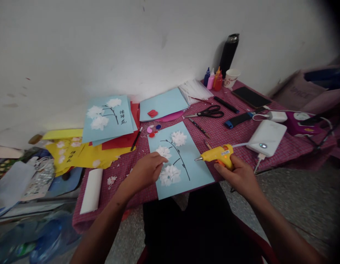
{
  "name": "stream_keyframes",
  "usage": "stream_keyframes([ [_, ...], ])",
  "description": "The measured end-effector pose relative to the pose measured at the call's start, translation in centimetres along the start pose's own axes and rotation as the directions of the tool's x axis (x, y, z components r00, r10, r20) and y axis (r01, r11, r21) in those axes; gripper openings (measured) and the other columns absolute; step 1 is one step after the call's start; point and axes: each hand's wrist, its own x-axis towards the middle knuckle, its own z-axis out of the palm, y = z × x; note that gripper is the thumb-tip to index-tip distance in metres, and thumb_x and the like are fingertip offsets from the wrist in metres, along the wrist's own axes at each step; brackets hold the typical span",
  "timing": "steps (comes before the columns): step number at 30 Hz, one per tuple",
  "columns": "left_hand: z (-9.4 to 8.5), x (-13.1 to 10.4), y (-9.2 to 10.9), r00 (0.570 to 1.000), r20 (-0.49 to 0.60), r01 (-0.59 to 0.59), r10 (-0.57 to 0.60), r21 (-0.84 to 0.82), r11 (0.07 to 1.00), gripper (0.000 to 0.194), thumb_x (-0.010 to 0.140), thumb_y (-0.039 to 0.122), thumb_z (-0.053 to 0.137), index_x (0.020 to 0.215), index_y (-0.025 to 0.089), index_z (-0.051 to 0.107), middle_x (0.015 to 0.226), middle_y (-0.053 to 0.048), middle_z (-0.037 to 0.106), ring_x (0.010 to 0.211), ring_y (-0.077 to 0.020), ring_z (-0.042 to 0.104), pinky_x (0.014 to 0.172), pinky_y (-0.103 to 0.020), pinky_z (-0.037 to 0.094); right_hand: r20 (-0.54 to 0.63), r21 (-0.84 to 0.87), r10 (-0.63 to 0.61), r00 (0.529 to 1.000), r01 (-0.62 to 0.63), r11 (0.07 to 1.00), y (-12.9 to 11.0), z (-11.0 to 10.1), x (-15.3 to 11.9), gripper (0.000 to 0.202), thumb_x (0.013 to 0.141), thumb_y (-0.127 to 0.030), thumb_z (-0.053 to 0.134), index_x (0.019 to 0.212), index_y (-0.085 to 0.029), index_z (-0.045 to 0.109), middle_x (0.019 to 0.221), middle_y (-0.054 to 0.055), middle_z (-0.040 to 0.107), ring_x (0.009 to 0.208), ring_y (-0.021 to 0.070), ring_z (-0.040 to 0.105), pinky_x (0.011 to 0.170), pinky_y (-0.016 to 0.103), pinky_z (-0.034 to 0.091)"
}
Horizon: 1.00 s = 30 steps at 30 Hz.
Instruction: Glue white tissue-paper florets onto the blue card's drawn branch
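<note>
My right hand [240,172] grips a yellow hot glue gun [218,156] by its handle, over the right edge of a light blue sheet [199,167]. A glue stick sticks out of its back, and its metal nozzle points left. On the sheet, a dark drawn branch [181,158] joins three white paper flowers, one at the top [178,138], one at the middle left [162,151] and one below [170,175]. My left hand [148,168] is at the left flowers, its index finger reaching forward and the other fingers curled. What they hold, if anything, is hidden.
A finished flower card [109,126] lies on stacked sheets at the back left. Scissors [207,111], a power bank [267,137], a phone [251,96] and paint bottles [211,79] are toward the right. A white roll [91,190] lies near the table's left edge.
</note>
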Motion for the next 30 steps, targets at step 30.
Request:
stream_keyframes([
  [30,9.6,-11.2,4.2,0.953,-0.270,0.108,-0.138,-0.123,0.987,0.027,0.091,0.011,0.053,0.113,0.019,0.068,0.109,-0.011,0.070,0.096,-0.0261,0.064,0.084,-0.045,0.057,0.061,-0.464,-0.167,0.984,0.176,0.868,-3.0,2.1,-5.2,0.038,0.083,-0.056,0.065,0.067,-0.028,0.044,0.052,-0.004,0.047,0.043,0.0153,0.045,0.045,0.030,0.032],
])
